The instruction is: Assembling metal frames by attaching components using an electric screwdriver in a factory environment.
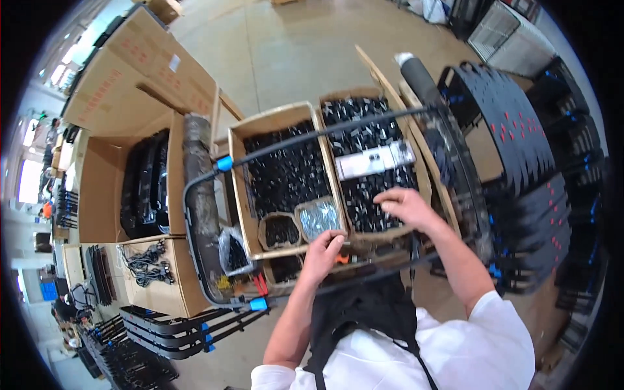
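My left hand (322, 255) is at the near edge of a wooden box (236, 170), fingers closed beside a small carton of shiny silver fasteners (318, 220). A small thing may be at its fingertips; I cannot make it out. My right hand (408, 207) reaches over a second box full of small black parts (364, 211), its fingertips drawn together among them. Whether it pinches one is too small to tell. A white and grey flat case (375, 162) lies across these parts. Around both boxes runs a black tubular frame (296, 142) with blue clips (224, 163).
Left stands an open cardboard box (99, 188) holding black parts, with coiled cables (146, 263) on a carton nearer me. Beside the boxes lies a wrapped roll (197, 175). Stacked black curved panels (507, 123) fill the right. Black frames (166, 328) are piled at lower left.
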Demonstrator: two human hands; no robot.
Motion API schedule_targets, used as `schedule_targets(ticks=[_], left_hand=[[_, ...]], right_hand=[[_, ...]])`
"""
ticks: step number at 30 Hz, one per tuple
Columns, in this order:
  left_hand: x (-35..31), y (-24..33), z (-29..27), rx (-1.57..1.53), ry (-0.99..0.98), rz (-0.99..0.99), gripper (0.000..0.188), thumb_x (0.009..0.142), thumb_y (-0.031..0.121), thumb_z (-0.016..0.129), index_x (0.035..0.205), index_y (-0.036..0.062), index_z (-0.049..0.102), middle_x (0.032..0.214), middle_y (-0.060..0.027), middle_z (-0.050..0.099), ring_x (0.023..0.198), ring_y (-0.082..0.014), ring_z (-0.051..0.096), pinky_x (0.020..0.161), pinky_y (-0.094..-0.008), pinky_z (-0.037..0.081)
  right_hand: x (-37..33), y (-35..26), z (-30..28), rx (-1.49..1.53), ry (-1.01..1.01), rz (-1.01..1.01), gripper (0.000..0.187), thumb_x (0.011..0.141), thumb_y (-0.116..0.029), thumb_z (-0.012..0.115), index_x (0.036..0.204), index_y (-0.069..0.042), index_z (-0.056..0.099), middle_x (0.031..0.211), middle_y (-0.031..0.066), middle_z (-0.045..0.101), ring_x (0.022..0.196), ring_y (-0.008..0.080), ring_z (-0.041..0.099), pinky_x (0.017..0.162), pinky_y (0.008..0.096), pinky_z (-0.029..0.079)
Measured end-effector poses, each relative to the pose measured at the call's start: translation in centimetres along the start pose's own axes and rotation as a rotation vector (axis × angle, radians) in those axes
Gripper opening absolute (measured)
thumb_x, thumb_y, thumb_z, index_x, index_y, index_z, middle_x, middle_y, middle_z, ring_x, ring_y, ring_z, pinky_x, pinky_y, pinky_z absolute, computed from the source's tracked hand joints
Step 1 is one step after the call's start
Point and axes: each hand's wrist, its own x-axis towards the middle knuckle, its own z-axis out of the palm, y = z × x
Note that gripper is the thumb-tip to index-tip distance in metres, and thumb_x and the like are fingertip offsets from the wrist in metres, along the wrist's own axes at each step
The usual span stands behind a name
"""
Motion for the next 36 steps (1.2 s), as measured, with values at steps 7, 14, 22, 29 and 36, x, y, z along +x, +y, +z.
schedule_targets(ticks=[7, 14, 22, 29, 36], left_hand=[[-5.1, -3.6, -0.4, -0.034, -0.392, -0.042, 0.038, 0.108, 0.015, 0.066, 0.144, 0.0047, 0.062, 0.118, -0.0026, 0.069, 0.099, -0.0097, 0.062, 0.085, -0.0279, 0.053], [-5.5, -5.4, 0.3, 0.302, -0.422, 0.357, 0.032, 0.102, 0.019, 0.073, 0.131, 0.0045, 0.071, 0.115, -0.0167, 0.069, 0.106, -0.0315, 0.069, 0.093, -0.0386, 0.054], [-5.5, -6.0, 1.2, 0.383, -0.42, 0.505, 0.034, 0.1, 0.018, 0.076, 0.13, 0.0044, 0.071, 0.113, -0.0157, 0.068, 0.103, -0.032, 0.068, 0.09, -0.0404, 0.055], [-6.6, -5.9, 2.1, 0.534, -0.381, 0.577, 0.043, 0.098, 0.02, 0.077, 0.14, 0.0137, 0.071, 0.106, -0.016, 0.062, 0.1, -0.0354, 0.064, 0.088, -0.044, 0.053], [-8.5, -4.7, 3.4, 0.352, -0.24, 0.251, 0.038, 0.099, 0.023, 0.077, 0.132, 0.0069, 0.065, 0.102, -0.0161, 0.067, 0.097, -0.0302, 0.065, 0.087, -0.0431, 0.053]], right_hand=[[-8.3, -3.7, 3.8, 0.321, 0.146, 0.387, 0.038, 0.097, -0.015, 0.07, 0.135, -0.005, 0.071, 0.098, 0.0046, 0.074, 0.08, 0.0105, 0.066, 0.073, 0.0279, 0.056], [-16.3, -5.5, 8.1, 0.445, 0.322, 0.445, 0.039, 0.1, -0.013, 0.071, 0.138, -0.001, 0.068, 0.112, 0.0064, 0.072, 0.092, 0.0144, 0.071, 0.078, 0.0287, 0.059], [-17.9, -5.6, 6.7, 0.491, 0.379, 0.402, 0.041, 0.099, -0.009, 0.069, 0.139, 0.0, 0.067, 0.117, 0.0072, 0.07, 0.101, 0.0163, 0.073, 0.08, 0.0303, 0.061], [-8.3, -3.6, 2.9, -0.119, 0.21, 0.175, 0.042, 0.094, -0.009, 0.073, 0.135, -0.005, 0.072, 0.112, 0.0045, 0.074, 0.092, 0.0132, 0.065, 0.087, 0.0331, 0.055], [9.3, -2.8, 1.2, -0.315, 0.166, -0.25, 0.035, 0.091, -0.011, 0.07, 0.125, -0.005, 0.073, 0.118, 0.0168, 0.07, 0.108, 0.0322, 0.069, 0.098, 0.0414, 0.055]])
